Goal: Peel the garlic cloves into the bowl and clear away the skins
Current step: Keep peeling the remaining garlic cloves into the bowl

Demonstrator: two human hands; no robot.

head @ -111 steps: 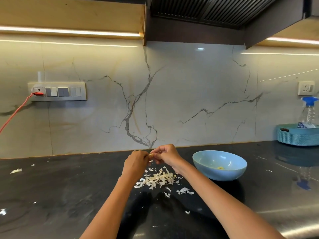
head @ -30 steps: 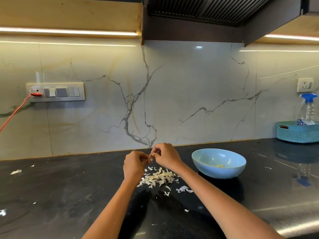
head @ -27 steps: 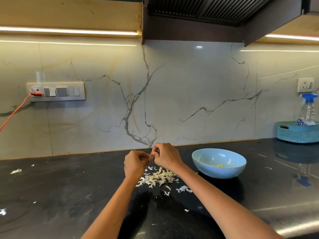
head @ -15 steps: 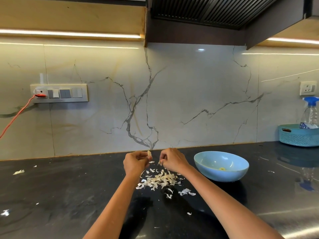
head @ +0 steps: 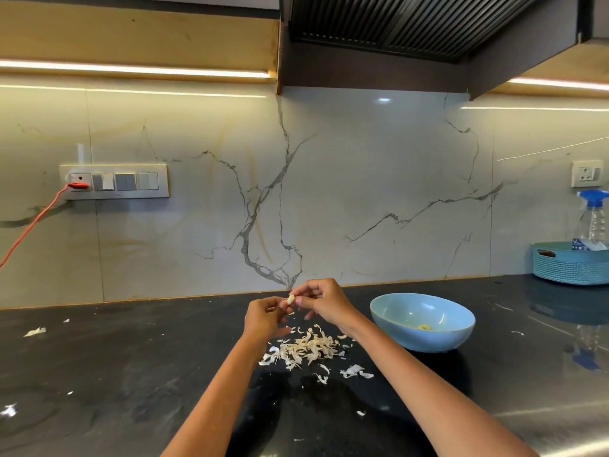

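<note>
Garlic clove [head: 290, 298] held in the air above the desk [head: 131, 374], between both hands, just above the skin pile [head: 304, 349]. Right hand [head: 324, 300] grip: thumb and fingertips pinching the clove from the right side. Left hand [head: 265, 316] grip: fingers curled, tips meeting the clove's lower left; looks like a pinch on clove or its skin, too small to tell which. Both hands touching at the clove, raised off the desk.

Skin pile lies on the desk directly under the hands, loose bits scattered toward the near side and right. Blue bowl [head: 421, 321] sits right of the pile, near the right wrist, apart from it; one small yellowish piece [head: 424, 327] at its bottom. Open dark desk on the left with a few stray skin flakes [head: 34, 332]. Marble wall [head: 329, 192] edge close behind the hands. Teal basket [head: 568, 263] with spray bottle [head: 593, 219] far right, well apart from the bowl. Switch panel [head: 113, 181] with red cord [head: 29, 225] on wall left.
</note>
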